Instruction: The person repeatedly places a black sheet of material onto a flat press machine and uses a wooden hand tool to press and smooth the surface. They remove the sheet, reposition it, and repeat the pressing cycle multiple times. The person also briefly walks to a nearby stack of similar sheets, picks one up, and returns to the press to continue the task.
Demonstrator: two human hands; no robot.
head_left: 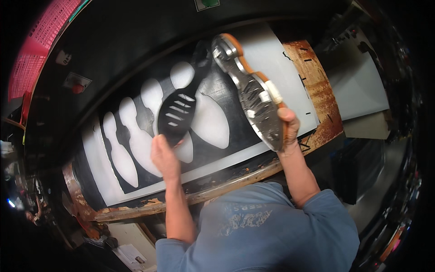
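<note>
My left hand (165,154) grips the heel or toe end of a black sole-shaped cut-out (176,113) with several slots across its middle. My right hand (289,124) holds a sole-shaped steel cutting die (256,99) at its lower end, tilted, with an orange-brown edge and a pale block on its side. Beneath both hands lies a black sheet (145,174) with several sole-shaped openings through which a white board (123,165) shows. The cut-out hides part of these openings, and its far end blends into the dark sheet.
A worn wooden table edge (204,195) runs along my front. To the right are a rusty brown plate (319,86) and a pale panel (362,86). A dark machine beam with a red button (78,88) spans the far side. A pink mesh basket (34,59) stands far left.
</note>
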